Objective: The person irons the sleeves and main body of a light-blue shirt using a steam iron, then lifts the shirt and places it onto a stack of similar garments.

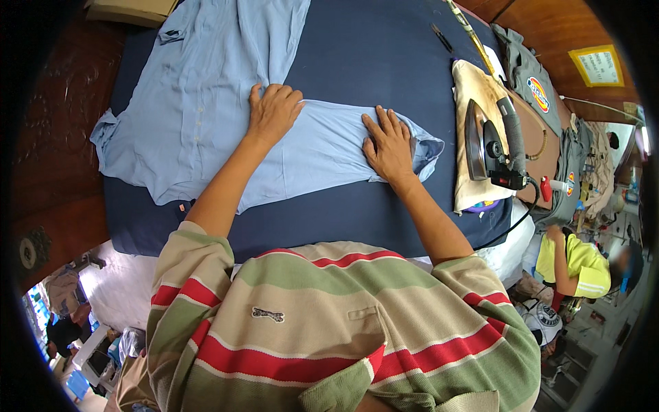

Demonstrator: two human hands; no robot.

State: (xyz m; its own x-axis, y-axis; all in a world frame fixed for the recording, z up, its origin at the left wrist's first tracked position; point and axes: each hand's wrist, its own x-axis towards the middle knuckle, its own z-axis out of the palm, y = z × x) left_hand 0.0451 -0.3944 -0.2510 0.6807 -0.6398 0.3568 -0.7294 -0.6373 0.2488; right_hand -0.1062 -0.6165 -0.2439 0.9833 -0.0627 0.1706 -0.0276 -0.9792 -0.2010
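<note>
A light blue button-front shirt [185, 117] lies on a dark navy table cover, its body to the left. One sleeve [312, 147] stretches right to an open-ended cuff [430, 152]. My left hand [273, 113] rests where the sleeve meets the shirt body, its fingers bent and a little apart on the cloth. Near the cuff, my right hand [390, 145] lies on the sleeve with its fingers stretched out. To the right of that hand, an iron [484, 144] with a wrapped grey handle stands on a cream cloth pad [470, 82].
The iron's black cord [525, 206] hangs over the table's near right side. A dark pen-like tool [441, 38] and a long stick [470, 34] lie at the far right. Grey garments [525, 75] are beyond the pad. A person in a yellow top [583, 264] is at the right.
</note>
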